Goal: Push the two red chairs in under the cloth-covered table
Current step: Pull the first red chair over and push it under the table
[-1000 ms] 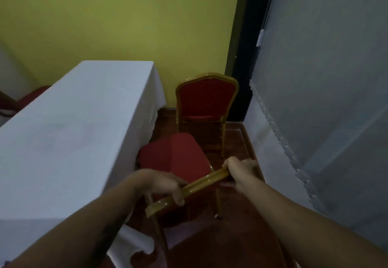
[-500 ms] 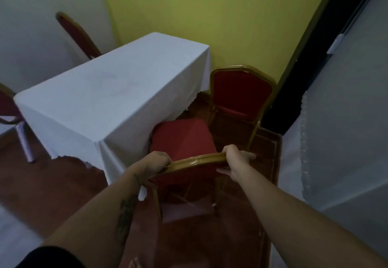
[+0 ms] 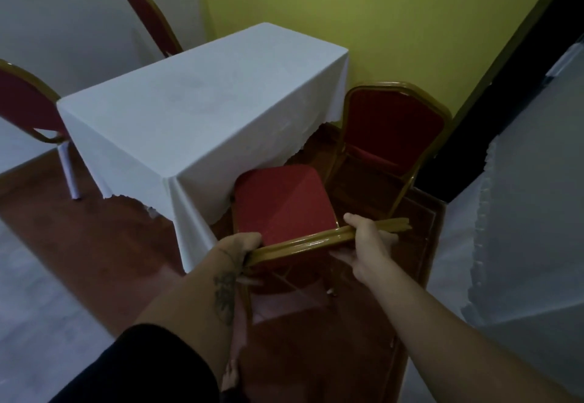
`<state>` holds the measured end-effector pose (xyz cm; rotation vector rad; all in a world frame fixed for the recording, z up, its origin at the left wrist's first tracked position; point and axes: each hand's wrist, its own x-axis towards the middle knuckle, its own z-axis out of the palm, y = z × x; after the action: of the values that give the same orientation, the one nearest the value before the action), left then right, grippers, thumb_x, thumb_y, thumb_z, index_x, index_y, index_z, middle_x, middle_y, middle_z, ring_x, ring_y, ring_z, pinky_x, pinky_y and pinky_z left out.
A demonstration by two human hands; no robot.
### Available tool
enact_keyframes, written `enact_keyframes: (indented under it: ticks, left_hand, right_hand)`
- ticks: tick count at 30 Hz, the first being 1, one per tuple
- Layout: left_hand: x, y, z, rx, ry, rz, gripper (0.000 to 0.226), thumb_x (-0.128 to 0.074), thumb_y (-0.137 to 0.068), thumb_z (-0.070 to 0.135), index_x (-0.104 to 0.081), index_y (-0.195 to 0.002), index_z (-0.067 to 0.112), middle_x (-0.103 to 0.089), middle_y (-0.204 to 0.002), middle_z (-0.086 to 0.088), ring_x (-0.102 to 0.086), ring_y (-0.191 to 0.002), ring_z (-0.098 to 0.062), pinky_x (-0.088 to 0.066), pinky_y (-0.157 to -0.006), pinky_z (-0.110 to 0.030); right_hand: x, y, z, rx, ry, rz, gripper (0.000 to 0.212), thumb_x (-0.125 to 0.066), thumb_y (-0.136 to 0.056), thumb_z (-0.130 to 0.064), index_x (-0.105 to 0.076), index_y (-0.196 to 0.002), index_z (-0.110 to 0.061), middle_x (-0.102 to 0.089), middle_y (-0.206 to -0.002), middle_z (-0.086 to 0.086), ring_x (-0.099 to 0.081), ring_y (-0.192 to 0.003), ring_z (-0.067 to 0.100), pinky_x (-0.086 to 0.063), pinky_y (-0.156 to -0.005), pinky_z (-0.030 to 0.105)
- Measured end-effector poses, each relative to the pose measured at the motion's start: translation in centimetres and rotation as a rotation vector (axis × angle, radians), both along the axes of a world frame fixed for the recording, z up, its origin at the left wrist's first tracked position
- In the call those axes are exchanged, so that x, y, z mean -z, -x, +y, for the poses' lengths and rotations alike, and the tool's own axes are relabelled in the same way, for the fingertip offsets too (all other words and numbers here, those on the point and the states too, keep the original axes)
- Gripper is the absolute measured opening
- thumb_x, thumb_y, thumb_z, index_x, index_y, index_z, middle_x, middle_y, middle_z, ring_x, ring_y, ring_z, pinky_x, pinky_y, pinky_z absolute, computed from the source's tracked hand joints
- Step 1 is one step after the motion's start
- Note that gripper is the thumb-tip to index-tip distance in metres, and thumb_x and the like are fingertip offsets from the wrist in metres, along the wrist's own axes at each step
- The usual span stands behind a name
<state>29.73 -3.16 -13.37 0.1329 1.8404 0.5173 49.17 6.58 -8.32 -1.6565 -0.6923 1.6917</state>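
Note:
A table under a white cloth (image 3: 196,112) stands ahead and to the left. The near red chair (image 3: 284,200) with a gold frame sits right below me, its seat front touching the hanging cloth at the table's long side. My left hand (image 3: 238,246) grips the left end of its gold top rail. Around the right part of the same rail my right hand (image 3: 363,238) is closed. A second red chair (image 3: 395,124) stands farther along the same side, near the yellow wall, its back facing me.
Two more red chairs stand beyond the table, one at the left edge (image 3: 27,109) and one against the far wall (image 3: 148,17). A white draped surface (image 3: 521,213) fills the right. A dark door frame (image 3: 493,86) is behind the second chair. The floor is reddish brown.
The view has swung left, bringing the whole table and the two far chairs into sight. The near chair's seat has come closer to the cloth. Both hands keep their grip on the rail.

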Motion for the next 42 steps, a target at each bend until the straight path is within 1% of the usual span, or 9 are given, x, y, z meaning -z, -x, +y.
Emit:
enact_keyframes:
  ticks: [5,13,17,21,23,26,30,35,42]
  left_hand:
    - [1.4,0.1,0.6,-0.029,0.109,-0.077,0.033,-0.056,-0.091,0.034,-0.062,-0.112,0.01,-0.06,-0.08,-0.007,-0.058,-0.053,-0.017,-0.044,-0.033,-0.019]
    - [0.2,-3.5,2.0,-0.097,-0.014,-0.22,0.029,-0.047,-0.101,0.036,-0.058,-0.102,0.009,-0.062,-0.097,-0.006,-0.06,-0.073,-0.016,-0.046,-0.044,-0.022]
    - [0.6,-2.9,3.2,-0.097,-0.026,-0.225,0.046,-0.041,-0.102,0.045,-0.058,-0.126,0.011,-0.06,-0.103,-0.006,-0.058,-0.07,-0.016,-0.043,-0.04,-0.021]
    - [1.0,-1.9,4.8,-0.116,-0.037,-0.24,0.038,-0.04,-0.104,0.043,-0.057,-0.101,0.009,-0.059,-0.076,-0.005,-0.059,-0.043,-0.014,-0.04,-0.032,-0.016]
    - [1.3,-1.9,5.8,-0.122,-0.04,-0.225,0.035,-0.041,-0.104,0.041,-0.056,-0.107,0.009,-0.059,-0.076,-0.006,-0.06,-0.05,-0.014,-0.041,-0.034,-0.017]
    - [1.4,-2.0,7.2,-0.161,-0.052,-0.247,0.039,-0.042,-0.102,0.04,-0.058,-0.117,0.008,-0.061,-0.073,-0.007,-0.057,-0.031,-0.014,-0.039,-0.031,-0.016]
    - [1.4,-2.3,9.0,-0.212,-0.069,-0.264,0.041,-0.043,-0.102,0.041,-0.057,-0.121,0.007,-0.062,-0.044,-0.005,-0.056,-0.027,-0.014,-0.038,-0.03,-0.014]
    - [1.8,-2.1,11.4,-0.242,-0.082,-0.243,0.035,-0.046,-0.101,0.039,-0.056,-0.108,0.007,-0.063,-0.059,-0.008,-0.057,-0.028,-0.015,-0.041,-0.033,-0.016]
    - [2.7,-0.9,15.0,-0.26,-0.065,-0.284,0.039,-0.045,-0.102,0.041,-0.056,-0.11,0.006,-0.061,-0.043,-0.008,-0.057,-0.029,-0.016,-0.043,-0.032,-0.015]
  right_hand:
    - [-0.7,0.4,1.1,0.052,-0.023,-0.048,0.064,-0.059,-0.079,0.005,-0.032,-0.134,-0.012,-0.058,-0.108,0.018,-0.069,-0.089,0.032,-0.064,-0.07,0.057]
    - [-1.1,-0.2,6.8,-0.165,-0.06,-0.189,0.063,-0.06,-0.079,0.0,-0.049,-0.14,0.001,-0.061,-0.092,0.016,-0.067,-0.074,0.029,-0.059,-0.043,0.038]
    - [-0.9,1.1,9.8,-0.268,-0.078,-0.203,0.053,-0.06,-0.08,-0.001,-0.053,-0.132,0.001,-0.06,-0.083,0.014,-0.066,-0.072,0.028,-0.059,-0.045,0.041]
    - [-0.6,2.5,12.4,-0.324,-0.074,-0.208,0.038,-0.061,-0.077,-0.002,-0.053,-0.114,-0.006,-0.059,-0.092,0.016,-0.067,-0.076,0.03,-0.06,-0.051,0.042]
    - [-0.5,2.8,13.7,-0.355,-0.073,-0.21,0.036,-0.061,-0.078,-0.003,-0.051,-0.112,-0.007,-0.059,-0.093,0.016,-0.068,-0.08,0.031,-0.062,-0.056,0.047]
    - [-0.4,3.1,15.6,-0.388,-0.065,-0.22,0.024,-0.06,-0.081,-0.002,-0.052,-0.103,-0.006,-0.06,-0.09,0.014,-0.068,-0.085,0.031,-0.063,-0.065,0.05]
    - [-0.6,3.6,17.8,-0.415,-0.065,-0.233,0.011,-0.058,-0.085,-0.001,-0.053,-0.094,-0.005,-0.06,-0.082,0.013,-0.068,-0.077,0.029,-0.06,-0.058,0.046]
    - [-0.9,4.8,20.9,-0.445,-0.052,-0.228,0.026,-0.058,-0.084,0.0,-0.054,-0.11,-0.002,-0.063,-0.091,0.016,-0.072,-0.079,0.031,-0.061,-0.049,0.043]
    - [-0.7,7.4,24.8,-0.449,-0.082,-0.276,0.046,-0.057,-0.081,0.001,-0.053,-0.126,-0.002,-0.069,-0.094,0.017,-0.075,-0.078,0.032,-0.064,-0.057,0.051]
